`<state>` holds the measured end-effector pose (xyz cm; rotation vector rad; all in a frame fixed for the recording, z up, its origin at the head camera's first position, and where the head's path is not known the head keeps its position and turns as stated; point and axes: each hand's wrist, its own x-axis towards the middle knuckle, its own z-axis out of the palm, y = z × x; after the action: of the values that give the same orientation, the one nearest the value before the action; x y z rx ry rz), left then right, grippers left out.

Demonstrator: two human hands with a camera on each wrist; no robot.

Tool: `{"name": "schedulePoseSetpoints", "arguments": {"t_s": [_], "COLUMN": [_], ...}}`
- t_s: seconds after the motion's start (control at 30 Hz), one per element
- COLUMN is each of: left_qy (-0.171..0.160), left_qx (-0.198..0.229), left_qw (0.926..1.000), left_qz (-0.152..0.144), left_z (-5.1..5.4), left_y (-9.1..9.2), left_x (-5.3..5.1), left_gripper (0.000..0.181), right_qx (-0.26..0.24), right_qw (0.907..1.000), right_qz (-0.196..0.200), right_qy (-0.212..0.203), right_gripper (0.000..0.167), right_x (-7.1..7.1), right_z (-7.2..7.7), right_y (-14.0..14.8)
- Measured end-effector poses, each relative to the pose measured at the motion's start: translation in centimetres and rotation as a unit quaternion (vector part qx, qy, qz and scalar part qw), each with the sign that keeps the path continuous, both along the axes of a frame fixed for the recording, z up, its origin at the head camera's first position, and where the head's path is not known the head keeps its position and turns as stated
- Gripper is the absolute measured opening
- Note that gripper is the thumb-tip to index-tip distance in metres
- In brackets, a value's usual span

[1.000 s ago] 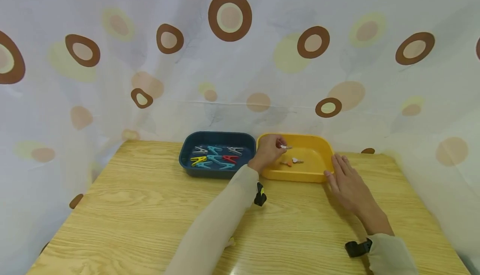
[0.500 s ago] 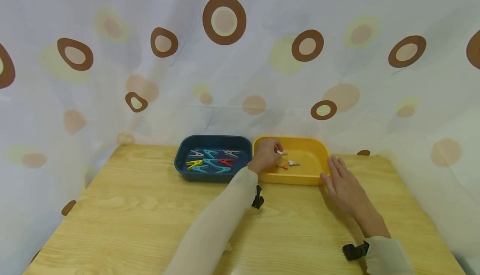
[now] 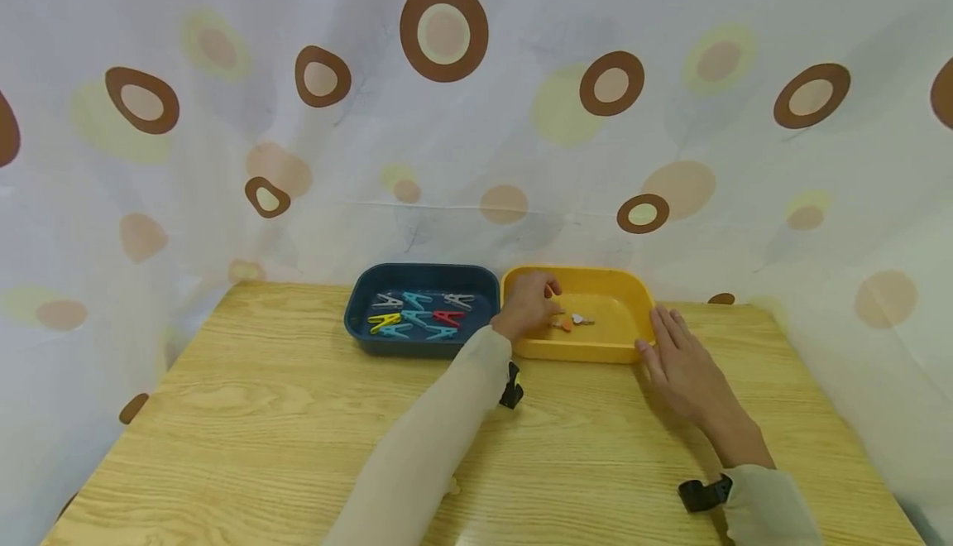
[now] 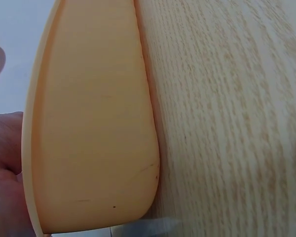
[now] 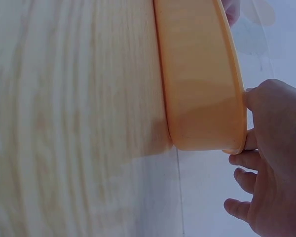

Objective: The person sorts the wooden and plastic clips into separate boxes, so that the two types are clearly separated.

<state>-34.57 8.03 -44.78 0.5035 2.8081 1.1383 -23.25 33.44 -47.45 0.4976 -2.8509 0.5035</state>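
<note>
My left hand (image 3: 527, 306) is over the left part of the yellow tray (image 3: 577, 353), its thumb and forefinger parted with nothing visible between them. Beside its fingertips, a small clip with an orange top (image 3: 567, 325) and one with a white heart (image 3: 577, 319) lie on the tray floor. At the tray's right end rests my right hand (image 3: 696, 376), its fingers fairly straight. The right wrist view shows that hand (image 5: 281, 158) touching the rim of the tray (image 5: 202, 84). In the left wrist view the tray's outer wall (image 4: 93, 118) covers most of my left hand (image 4: 7, 173).
Against the yellow tray's left side stands a dark blue tray (image 3: 417, 349) holding several plastic clothespins, among them a yellow one (image 3: 385, 321) and a red one (image 3: 449, 318). Both stand on a wooden table (image 3: 283, 422), in front of a patterned cloth (image 3: 476, 141).
My left hand shifted slightly left and its fingers parted. The white-topped clip it pinched is no longer visible between them. My right hand stays at the yellow tray's end.
</note>
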Motion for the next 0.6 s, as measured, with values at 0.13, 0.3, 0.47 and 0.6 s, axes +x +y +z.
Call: {"name": "schedulePoseSetpoints", "arguments": {"t_s": [0.13,0.3,0.47,0.6], "left_qy": [-0.003,0.021,0.024,0.018], "left_qx": [0.01,0.021,0.027,0.03], "left_qw": [0.9999,0.9993,0.999,0.9986], "left_qz": [-0.009,-0.023,-0.027,-0.039], "left_z": [0.2,0.7,1.2,1.8], "left_y": [-0.3,-0.7,-1.3,-2.0], "left_x": [0.0,0.0,0.2,0.8], "left_gripper": [0.025,0.024,0.021,0.021], "right_qx": [0.0,0.003,0.007,0.009], "right_qw": [1.0,1.0,0.9999,0.9999], "right_qz": [-0.001,0.003,0.004,0.005], "right_qy": [-0.002,-0.008,-0.011,-0.009], "right_gripper": [0.069,0.069,0.069,0.069], "right_x": [0.1,0.1,0.1,0.1], "right_z": [0.1,0.2,0.3,0.2], "right_y": [-0.1,-0.2,-0.2,-0.2]}}
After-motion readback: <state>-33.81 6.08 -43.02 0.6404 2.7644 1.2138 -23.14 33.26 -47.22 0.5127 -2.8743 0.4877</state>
